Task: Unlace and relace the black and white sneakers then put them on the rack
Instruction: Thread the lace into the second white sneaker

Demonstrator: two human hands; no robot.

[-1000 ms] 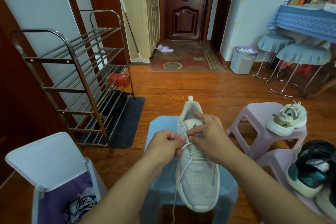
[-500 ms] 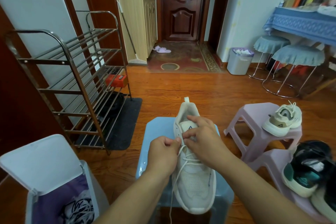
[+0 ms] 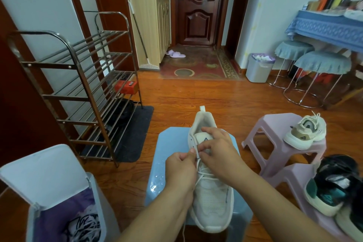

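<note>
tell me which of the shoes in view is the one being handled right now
The white sneaker on the blue stool, with both hands at its laces. The cream sneaker on the pink stool and the dark teal shoes at right sit untouched.

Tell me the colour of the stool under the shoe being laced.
Light blue stool, clearest in the head view.
</note>
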